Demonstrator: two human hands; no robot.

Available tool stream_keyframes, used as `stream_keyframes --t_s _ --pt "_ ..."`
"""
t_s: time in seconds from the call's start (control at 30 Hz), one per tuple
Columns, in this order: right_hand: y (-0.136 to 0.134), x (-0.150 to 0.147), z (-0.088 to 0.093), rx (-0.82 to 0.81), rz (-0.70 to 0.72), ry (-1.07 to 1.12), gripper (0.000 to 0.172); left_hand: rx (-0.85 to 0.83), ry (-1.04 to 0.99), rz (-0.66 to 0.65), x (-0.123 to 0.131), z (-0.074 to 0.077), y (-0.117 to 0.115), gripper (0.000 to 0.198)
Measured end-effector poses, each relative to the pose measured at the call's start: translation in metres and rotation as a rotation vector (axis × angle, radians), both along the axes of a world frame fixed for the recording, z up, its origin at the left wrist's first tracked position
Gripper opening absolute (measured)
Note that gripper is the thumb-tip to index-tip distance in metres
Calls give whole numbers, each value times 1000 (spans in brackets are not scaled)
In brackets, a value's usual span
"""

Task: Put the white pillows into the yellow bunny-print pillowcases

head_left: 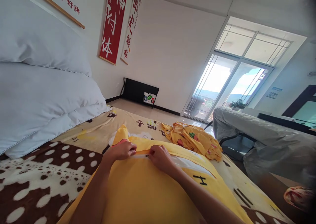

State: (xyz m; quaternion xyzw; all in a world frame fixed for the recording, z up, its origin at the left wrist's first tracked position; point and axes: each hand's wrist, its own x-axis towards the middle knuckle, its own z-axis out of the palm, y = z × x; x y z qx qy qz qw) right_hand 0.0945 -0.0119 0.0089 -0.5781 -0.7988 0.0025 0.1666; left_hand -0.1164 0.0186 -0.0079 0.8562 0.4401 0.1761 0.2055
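A yellow pillowcase, plumped out by a white pillow inside it, lies in front of me on the bed. Its long opening runs across the far side, and the white filling shows through the gap to the right. My left hand pinches the edge of the opening near its left corner. Close beside it, my right hand pinches the same edge, with a small dark spot by the fingertips that may be a zipper pull. A crumpled yellow printed cloth rests just beyond the pillowcase.
White pillows are stacked at the left. The bed wears a brown and cream patterned blanket. Plastic-covered furniture and a chair stand right of the bed. A black folded frame leans on the far wall, left of the glass doors.
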Motion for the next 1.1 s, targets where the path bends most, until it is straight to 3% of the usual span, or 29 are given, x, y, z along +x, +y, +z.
stream_keyframes --t_s 0.13,0.3,0.5,0.7,0.9,1.1 --pt "-5 10 0 17 1 23 13 14 -12 50 9 5 -5 20" --pt "-7 11 -5 53 110 22 16 91 -113 131 51 12 -21 11" --pt "-5 21 -7 66 206 63 14 78 -241 208 90 -4 -19 18" --pt "-9 29 -2 70 115 4 11 30 -392 271 97 -17 -7 20" --pt "-13 29 1 108 134 19 12 49 -407 273 98 -17 -6 20" --pt "-16 39 6 85 17 32 12 62 -422 222 90 -16 -6 24"
